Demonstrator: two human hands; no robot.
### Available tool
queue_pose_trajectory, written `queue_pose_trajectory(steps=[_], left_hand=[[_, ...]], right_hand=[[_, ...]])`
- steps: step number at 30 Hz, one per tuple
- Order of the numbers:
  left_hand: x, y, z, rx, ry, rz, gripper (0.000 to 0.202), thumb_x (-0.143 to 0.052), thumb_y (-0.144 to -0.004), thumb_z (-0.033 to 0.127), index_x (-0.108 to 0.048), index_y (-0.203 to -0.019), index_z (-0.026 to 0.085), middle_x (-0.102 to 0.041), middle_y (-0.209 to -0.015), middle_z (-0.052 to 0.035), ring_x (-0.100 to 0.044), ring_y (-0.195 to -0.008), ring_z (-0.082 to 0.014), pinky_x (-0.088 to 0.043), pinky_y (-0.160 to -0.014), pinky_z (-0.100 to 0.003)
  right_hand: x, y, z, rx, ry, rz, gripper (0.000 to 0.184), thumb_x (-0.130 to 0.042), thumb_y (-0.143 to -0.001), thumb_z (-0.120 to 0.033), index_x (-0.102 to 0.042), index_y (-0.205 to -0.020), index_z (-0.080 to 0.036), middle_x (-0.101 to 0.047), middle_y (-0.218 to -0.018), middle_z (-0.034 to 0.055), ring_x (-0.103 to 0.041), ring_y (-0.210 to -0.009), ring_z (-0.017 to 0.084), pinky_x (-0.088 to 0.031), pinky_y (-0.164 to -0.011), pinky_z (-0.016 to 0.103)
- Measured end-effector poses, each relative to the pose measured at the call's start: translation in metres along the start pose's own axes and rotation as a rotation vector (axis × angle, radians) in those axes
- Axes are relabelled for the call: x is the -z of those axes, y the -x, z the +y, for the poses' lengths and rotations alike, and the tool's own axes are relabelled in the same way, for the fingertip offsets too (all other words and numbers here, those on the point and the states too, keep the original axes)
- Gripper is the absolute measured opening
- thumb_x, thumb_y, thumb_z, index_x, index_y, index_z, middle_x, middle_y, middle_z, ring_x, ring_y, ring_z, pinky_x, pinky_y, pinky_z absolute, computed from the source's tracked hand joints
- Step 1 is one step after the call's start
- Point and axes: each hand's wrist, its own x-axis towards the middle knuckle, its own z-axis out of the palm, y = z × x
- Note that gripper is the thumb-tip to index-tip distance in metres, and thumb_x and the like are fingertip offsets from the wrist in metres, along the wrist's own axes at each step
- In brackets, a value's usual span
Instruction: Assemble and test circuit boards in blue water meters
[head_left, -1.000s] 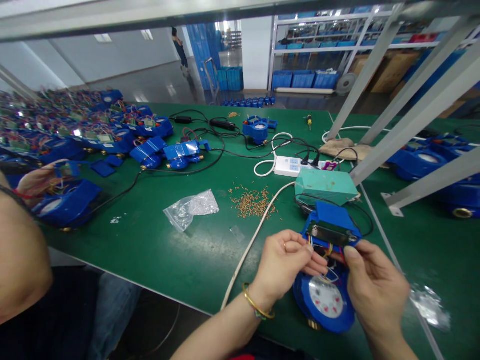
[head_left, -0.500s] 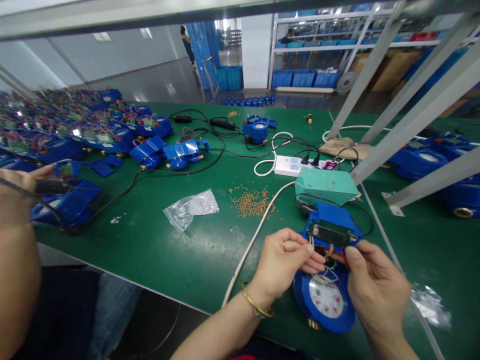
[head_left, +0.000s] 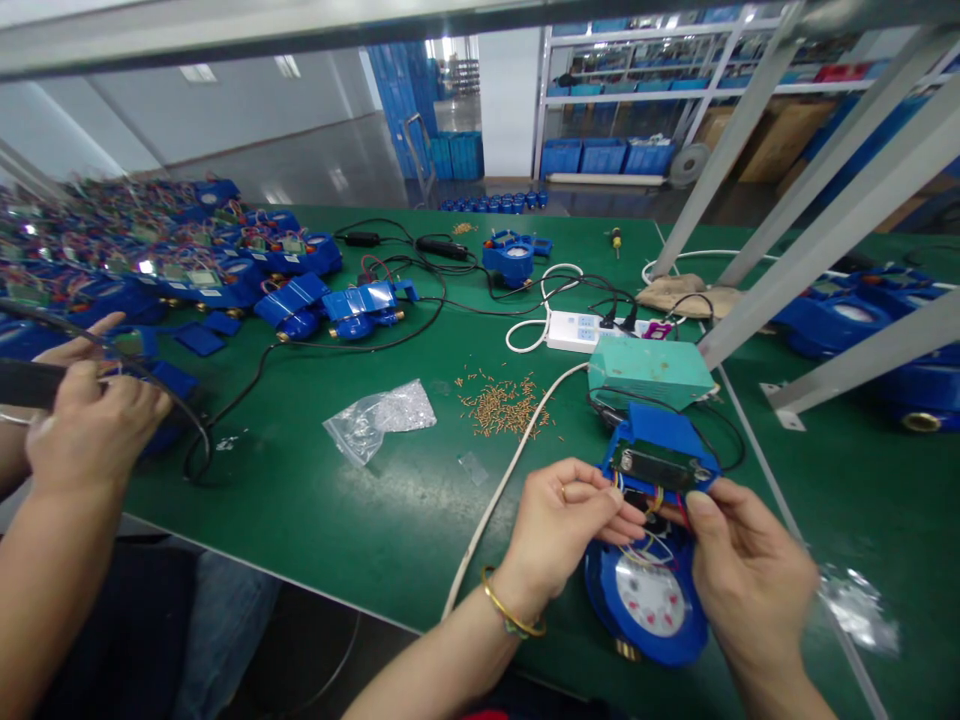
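A blue water meter [head_left: 649, 600] with a white dial lies at the near edge of the green table [head_left: 390, 500]. Its blue lid [head_left: 660, 445] stands open, with a small circuit board and thin coloured wires [head_left: 651, 505] under it. My left hand [head_left: 566, 525], a gold bracelet on its wrist, is closed in a pinch on the wires at the meter's left. My right hand [head_left: 750, 575] grips the meter's right side, its thumb pressed at the lid's lower corner.
A co-worker's hands [head_left: 90, 420] at the left hold a black corded tool over another blue meter. Around lie a plastic bag [head_left: 379, 418], loose brass pins [head_left: 506, 400], a green box [head_left: 649, 370], a white power strip [head_left: 581, 330], cables, several blue meters [head_left: 225, 270] and slanted metal struts [head_left: 817, 240].
My hands stay at the meter, fingers shifting slightly on the wires. The co-worker at the left has brought both hands forward with the black tool, its cable now looped on the table.
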Motion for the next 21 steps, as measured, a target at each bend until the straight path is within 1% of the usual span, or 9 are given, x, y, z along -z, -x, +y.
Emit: queue_pose_trajectory(steps=[4, 8, 13, 21], left_hand=[[0.0005, -0.0001, 0.0004, -0.001, 0.0, 0.003, 0.049, -0.09, -0.055, 0.046, -0.061, -0.074, 0.011, -0.075, -0.063, -0.0064, -0.07, -0.052, -0.0124, -0.056, -0.051, -0.017], [0.0018, -0.0015, 0.0001, -0.003, 0.006, -0.008, 0.046, -0.09, -0.057, 0.044, -0.064, -0.074, 0.01, -0.075, -0.064, -0.0058, -0.07, -0.052, -0.0117, -0.056, -0.051, -0.016], [0.0029, -0.0021, 0.0001, -0.008, 0.004, -0.019, 0.045, -0.091, -0.057, 0.042, -0.064, -0.073, 0.011, -0.076, -0.065, -0.0058, -0.07, -0.053, -0.0115, -0.056, -0.051, -0.017], [0.0033, -0.0023, -0.0005, -0.011, -0.005, -0.031, 0.044, -0.091, -0.057, 0.041, -0.063, -0.072, 0.01, -0.076, -0.065, -0.0066, -0.07, -0.053, -0.0117, -0.057, -0.052, -0.017]], right_hand=[[-0.0001, -0.0002, 0.0017, -0.005, -0.017, -0.004, 0.032, -0.076, -0.079, -0.046, -0.069, -0.09, -0.017, -0.069, -0.073, 0.0029, -0.065, -0.059, 0.012, -0.054, -0.057, 0.014], [-0.0012, -0.0007, 0.0033, -0.006, -0.028, -0.002, 0.033, -0.077, -0.079, -0.047, -0.069, -0.09, -0.017, -0.07, -0.074, 0.0027, -0.065, -0.058, 0.012, -0.054, -0.057, 0.015], [-0.0016, -0.001, 0.0047, -0.039, -0.045, 0.005, 0.034, -0.078, -0.078, -0.048, -0.07, -0.09, -0.017, -0.07, -0.074, 0.003, -0.066, -0.059, 0.012, -0.055, -0.057, 0.015], [-0.0036, -0.0016, -0.0002, -0.011, -0.024, 0.015, 0.035, -0.076, -0.078, -0.05, -0.07, -0.087, -0.017, -0.071, -0.073, 0.0038, -0.065, -0.054, 0.013, -0.057, -0.055, 0.018]])
